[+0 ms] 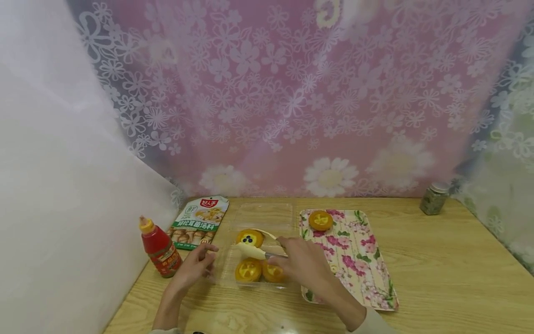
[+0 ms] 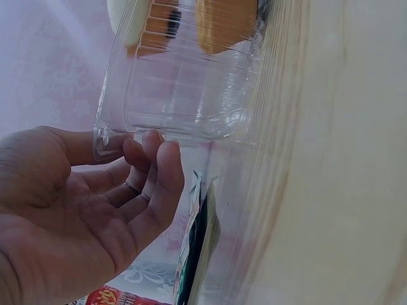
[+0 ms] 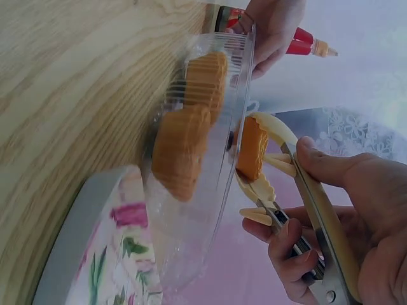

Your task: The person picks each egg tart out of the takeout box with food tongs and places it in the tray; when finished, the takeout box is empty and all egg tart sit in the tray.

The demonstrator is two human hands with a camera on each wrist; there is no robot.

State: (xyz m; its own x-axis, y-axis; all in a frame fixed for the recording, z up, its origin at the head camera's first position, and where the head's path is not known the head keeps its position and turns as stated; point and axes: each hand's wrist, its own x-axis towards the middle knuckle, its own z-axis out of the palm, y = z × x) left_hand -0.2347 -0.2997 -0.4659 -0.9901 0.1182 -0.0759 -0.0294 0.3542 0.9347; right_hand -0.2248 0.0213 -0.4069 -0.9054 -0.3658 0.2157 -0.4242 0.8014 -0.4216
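Observation:
My right hand [image 1: 306, 264] holds cream-tipped metal tongs [image 3: 315, 213]. Between the tong heads sits an egg tart [image 3: 253, 147] topped with dark berries, raised over the rim of a clear plastic container [image 1: 227, 266]. Inside that container are two more tarts, one at the left [image 1: 248, 271] and one at the right [image 1: 273, 272], partly behind the tongs and hand. My left hand [image 1: 193, 269] is at the container's left side, its fingers loosely bent and fingertips right at the wall below the rim. The container's lid [image 1: 264, 214] lies folded back behind it.
To the right is a flowered tray [image 1: 354, 260] with one tart [image 1: 320, 221] at its back left corner. A red sauce bottle [image 1: 160, 250] and a green-white food packet [image 1: 200, 220] stand at the left. A small jar [image 1: 434, 200] is at the back right.

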